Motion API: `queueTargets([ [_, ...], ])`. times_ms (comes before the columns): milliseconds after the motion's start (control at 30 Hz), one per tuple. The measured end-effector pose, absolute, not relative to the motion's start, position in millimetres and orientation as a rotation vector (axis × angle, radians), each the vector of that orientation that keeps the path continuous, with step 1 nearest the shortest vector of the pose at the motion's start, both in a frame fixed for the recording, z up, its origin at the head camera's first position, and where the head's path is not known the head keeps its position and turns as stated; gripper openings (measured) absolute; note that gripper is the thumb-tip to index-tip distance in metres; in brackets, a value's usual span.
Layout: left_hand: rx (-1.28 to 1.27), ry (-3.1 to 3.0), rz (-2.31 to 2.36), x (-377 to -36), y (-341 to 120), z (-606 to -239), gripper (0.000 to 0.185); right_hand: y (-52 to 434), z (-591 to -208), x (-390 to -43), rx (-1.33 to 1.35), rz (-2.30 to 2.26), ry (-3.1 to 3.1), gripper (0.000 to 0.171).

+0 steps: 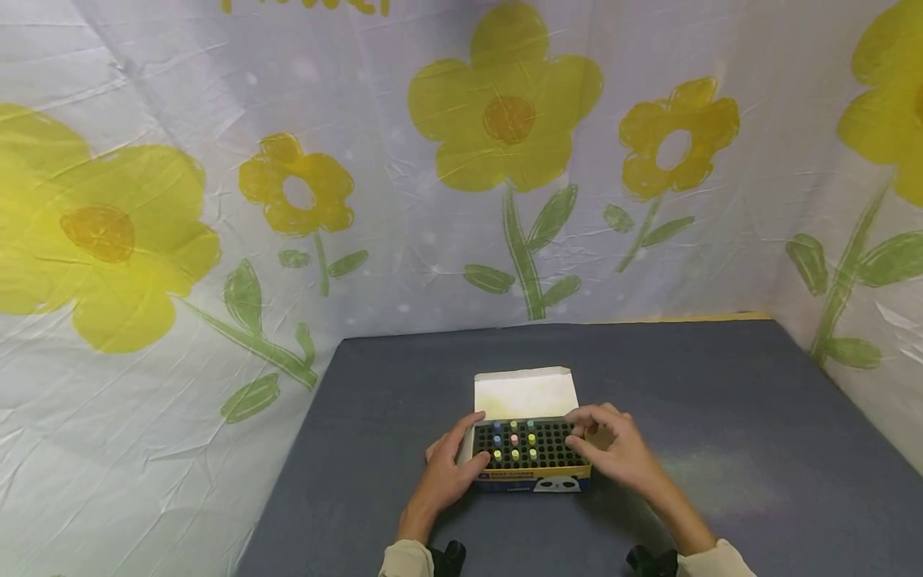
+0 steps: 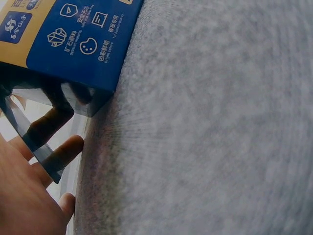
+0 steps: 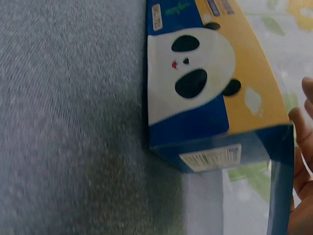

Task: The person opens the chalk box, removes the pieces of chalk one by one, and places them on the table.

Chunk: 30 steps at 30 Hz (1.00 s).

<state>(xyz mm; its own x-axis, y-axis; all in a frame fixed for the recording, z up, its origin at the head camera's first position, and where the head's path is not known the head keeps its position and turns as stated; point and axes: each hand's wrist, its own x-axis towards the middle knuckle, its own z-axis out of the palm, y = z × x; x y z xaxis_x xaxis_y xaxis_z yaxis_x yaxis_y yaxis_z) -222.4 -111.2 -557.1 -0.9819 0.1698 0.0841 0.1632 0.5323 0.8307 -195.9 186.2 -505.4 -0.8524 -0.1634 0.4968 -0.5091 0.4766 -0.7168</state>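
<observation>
A blue and yellow chalk box with a panda face lies before me, its white lid folded back. Inside, a black holder full of round holes bears several chalk sticks in rows, among them blue ones, a pink chalk stick and yellow ones. My left hand holds the box's left end, thumb at the front corner and index finger at the back. Over the right end hovers my right hand, thumb and index finger apart at the holder's edge, no chalk visible between them.
A dark grey cloth covers the table. Yellow-flowered white sheeting hangs behind and at both sides. End flaps stick out from the box, a left flap and a right flap, each close by a hand.
</observation>
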Motion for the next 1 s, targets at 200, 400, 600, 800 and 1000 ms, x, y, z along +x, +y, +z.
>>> queueTargets([
  [200,0.323,2.740,1.492,-221.4,-110.8,-554.4,0.062,175.4,-507.9,-199.8,0.661,1.347,-2.392,0.025],
  [400,0.334,2.728,1.502,-221.2,-110.7,-555.2,0.062,166.0,-508.4,-203.7,0.775,1.124,-2.392,0.027],
  [600,0.321,2.732,1.489,-221.5,-111.0,-554.2,0.061,158.6,-505.8,-206.1,0.839,1.085,-2.432,0.025],
  [800,0.338,2.744,1.470,-222.3,-111.6,-555.4,0.062,153.6,-504.1,-206.6,0.875,1.065,-2.536,0.021],
  [1000,0.321,2.753,1.460,-223.3,-111.6,-558.3,0.062,153.1,-499.6,-206.3,0.886,1.119,-2.622,0.018],
])
